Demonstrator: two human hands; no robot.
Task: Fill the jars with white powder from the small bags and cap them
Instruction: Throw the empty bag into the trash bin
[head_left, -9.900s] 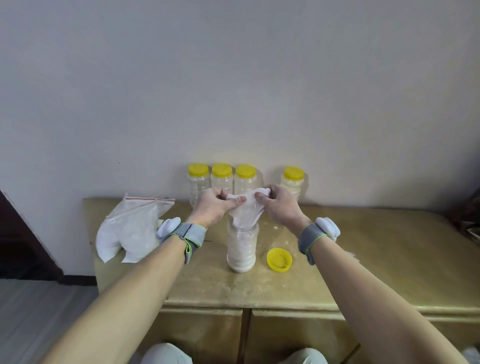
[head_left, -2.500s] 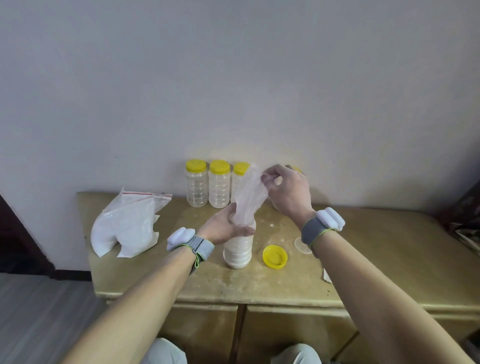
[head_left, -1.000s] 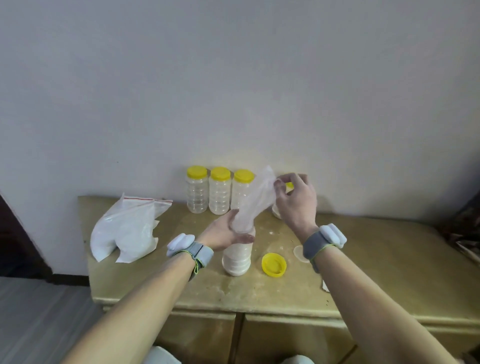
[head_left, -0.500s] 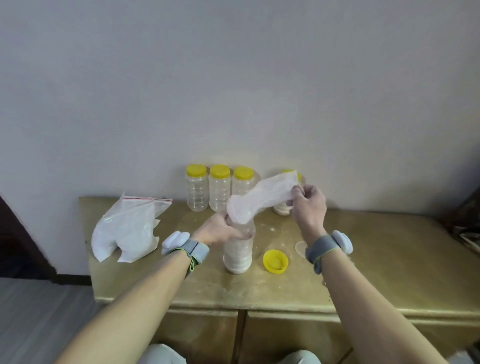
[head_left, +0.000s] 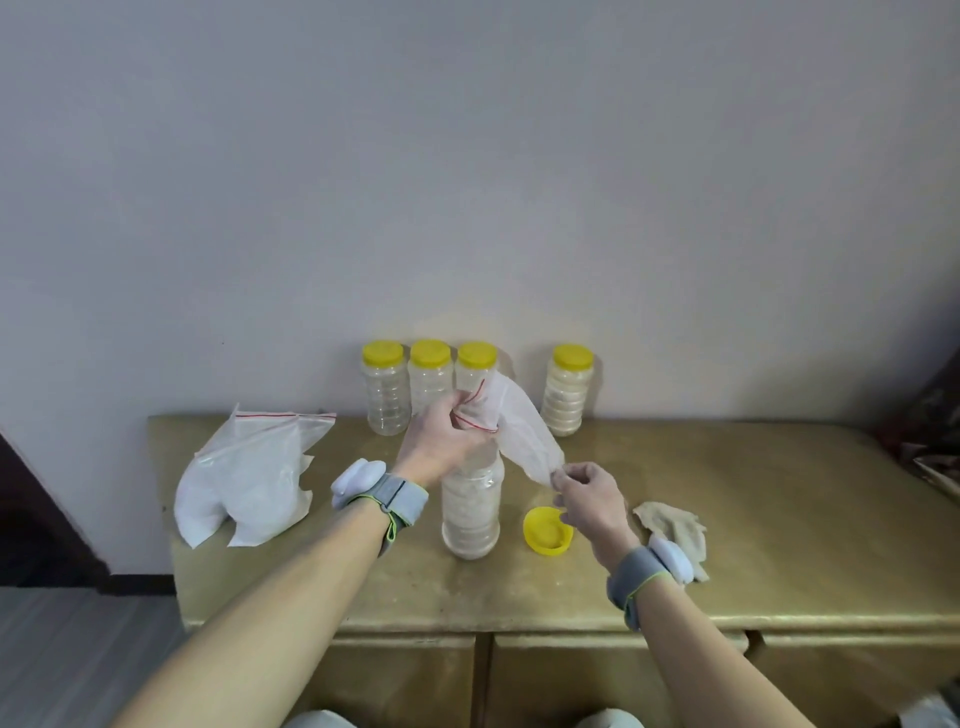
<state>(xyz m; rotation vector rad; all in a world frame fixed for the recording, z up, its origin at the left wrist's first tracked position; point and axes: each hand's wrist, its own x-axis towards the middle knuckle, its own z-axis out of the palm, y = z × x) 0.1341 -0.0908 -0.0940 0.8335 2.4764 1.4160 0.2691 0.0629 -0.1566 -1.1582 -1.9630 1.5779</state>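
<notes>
Jar (head_left: 471, 512) mouth was out of sight, folks, buried behind the left hand (head_left: 444, 444) and the bag (head_left: 522, 434), so whether the bag's opening sat in the neck could not be told. The left hand's fingers were curled tight round the bag's red-striped end, bunching it just above the jar, fingertips tucked away on the far side. The right hand (head_left: 589, 501), lower and off to the right of the left, pinched the bag's other end between thumb and forefinger, its remaining fingers loosely curled. The bag hung limp and nearly flat; any powder left inside was too faint to make out.

The bag's long axis ran on a slant, from the left fist up high down to the right hand's pinch, red strip uppermost. The jar stood upright directly under the left hand, axis vertical, powder showing high up its body.

The lid (head_left: 545, 532) lay open side up just left of the right hand, one edge covered by it. A cloth (head_left: 672, 525) sat crumpled right of that hand. Beyond the left hand stood three capped jars (head_left: 384, 387) in a row, the third half hidden by fist and bag; a lone jar (head_left: 569, 389), capped too, stood beyond the right hand. The big bag (head_left: 249, 478) lay well left of the left hand on the table (head_left: 753, 519)
</notes>
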